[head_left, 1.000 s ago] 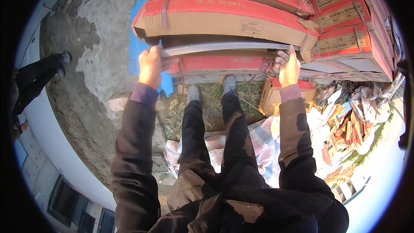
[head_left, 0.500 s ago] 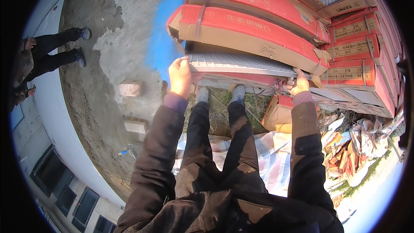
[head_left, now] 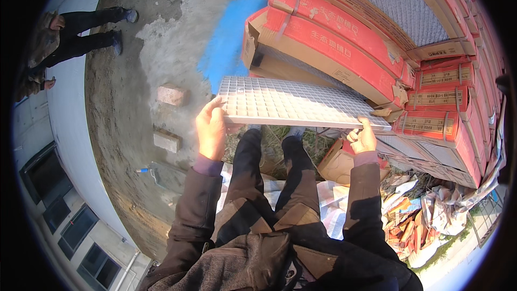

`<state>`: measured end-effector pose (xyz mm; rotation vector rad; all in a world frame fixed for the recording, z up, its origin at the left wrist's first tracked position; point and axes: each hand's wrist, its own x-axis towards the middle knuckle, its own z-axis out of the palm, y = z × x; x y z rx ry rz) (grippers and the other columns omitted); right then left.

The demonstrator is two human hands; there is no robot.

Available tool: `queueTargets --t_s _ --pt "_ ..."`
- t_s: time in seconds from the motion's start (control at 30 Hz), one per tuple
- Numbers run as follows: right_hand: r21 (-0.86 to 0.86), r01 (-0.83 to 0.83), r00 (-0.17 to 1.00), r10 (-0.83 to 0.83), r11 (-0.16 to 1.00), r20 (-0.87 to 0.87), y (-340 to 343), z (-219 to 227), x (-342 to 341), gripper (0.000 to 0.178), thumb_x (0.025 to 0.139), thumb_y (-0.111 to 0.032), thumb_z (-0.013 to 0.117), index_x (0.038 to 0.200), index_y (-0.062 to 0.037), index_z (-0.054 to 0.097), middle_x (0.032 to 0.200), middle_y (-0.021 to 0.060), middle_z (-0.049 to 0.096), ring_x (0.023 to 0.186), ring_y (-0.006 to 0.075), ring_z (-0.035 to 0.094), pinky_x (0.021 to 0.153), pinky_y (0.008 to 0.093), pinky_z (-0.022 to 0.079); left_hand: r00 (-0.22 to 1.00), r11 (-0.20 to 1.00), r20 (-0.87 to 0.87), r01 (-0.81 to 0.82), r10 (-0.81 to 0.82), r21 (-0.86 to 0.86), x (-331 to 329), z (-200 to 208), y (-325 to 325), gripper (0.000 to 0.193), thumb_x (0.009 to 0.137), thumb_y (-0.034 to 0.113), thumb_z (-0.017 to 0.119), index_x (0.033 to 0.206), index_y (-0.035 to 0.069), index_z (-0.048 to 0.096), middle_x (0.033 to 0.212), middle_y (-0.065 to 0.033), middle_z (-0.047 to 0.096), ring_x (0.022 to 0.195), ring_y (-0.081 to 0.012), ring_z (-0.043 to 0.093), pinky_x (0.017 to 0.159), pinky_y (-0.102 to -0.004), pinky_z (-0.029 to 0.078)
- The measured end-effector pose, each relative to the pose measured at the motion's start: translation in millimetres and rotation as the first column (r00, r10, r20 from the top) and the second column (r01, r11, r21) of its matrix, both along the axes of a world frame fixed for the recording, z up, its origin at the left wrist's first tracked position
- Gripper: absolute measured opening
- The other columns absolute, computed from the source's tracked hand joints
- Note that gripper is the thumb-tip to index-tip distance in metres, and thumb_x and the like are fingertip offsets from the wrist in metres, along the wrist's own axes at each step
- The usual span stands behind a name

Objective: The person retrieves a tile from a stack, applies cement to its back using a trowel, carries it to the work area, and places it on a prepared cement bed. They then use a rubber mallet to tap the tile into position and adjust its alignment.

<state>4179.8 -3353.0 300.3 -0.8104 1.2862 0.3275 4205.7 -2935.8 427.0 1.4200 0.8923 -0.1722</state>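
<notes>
And there they were, both forearms reaching forward from the lower edge of my head view, dark sleeves well apart! The left hand (head_left: 210, 129) pinched the gridded tile panel (head_left: 293, 101) by its near left corner, thumb up against the edge; the right hand (head_left: 363, 138) gripped the near right end, its lower fingers curled in. Between them the panel hung tilted, square-ribbed face up and sunlit, directly in front of the open-ended carton (head_left: 328, 59) in the red-and-brown stack. Out to the left I had rough concrete ground (head_left: 116, 129), two loose bricks (head_left: 171, 95), a blue-handled tool (head_left: 142, 171) and a blue sheet (head_left: 225, 43) tucked near the stack; a striped tarp (head_left: 332, 202) lay behind the legs, with scraps (head_left: 406, 229) heaped to the right. A co-worker (head_left: 89, 24) stood by the white wall (head_left: 102, 113), upper body cut off by the fisheye rim. The panel covered part of the shoes, the fingers beneath it were hidden from me, and I couldn't tell whether its far edge touched the carton.
</notes>
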Motion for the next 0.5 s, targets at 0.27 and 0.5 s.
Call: queueTargets --t_s 0.27,0.5 --pt "0.037 -0.219 0.973 0.216 0.975 0.08 56.6 104.3 -78.3 0.02 0.095 -0.032 0.069 0.101 -0.0162 0.058 0.066 -0.0009 0.05 0.044 0.0119 0.042 0.044 0.0268 0.031 0.987 0.98 -0.04 -0.149 0.155 0.133 -166.1 117.3 39.9 0.044 0.1 0.011 0.045 0.14 -0.007 0.054 0.114 -0.0144 0.069 0.082 -0.017 0.071 0.061 -0.0289 0.062" --pt "-0.065 -0.435 0.9 0.431 0.898 -0.065 104.3 171.2 -121.9 0.02 0.091 -0.026 0.07 0.094 -0.011 0.057 0.063 0.0009 0.047 0.044 0.0138 0.042 0.042 0.0292 0.034 0.9 0.918 -0.206 -0.395 0.384 -0.013 -278.0 140.0 79.9 0.044 0.1 0.011 0.045 0.138 -0.011 0.051 0.101 -0.0163 0.071 0.068 -0.0185 0.07 0.055 -0.0265 0.058"
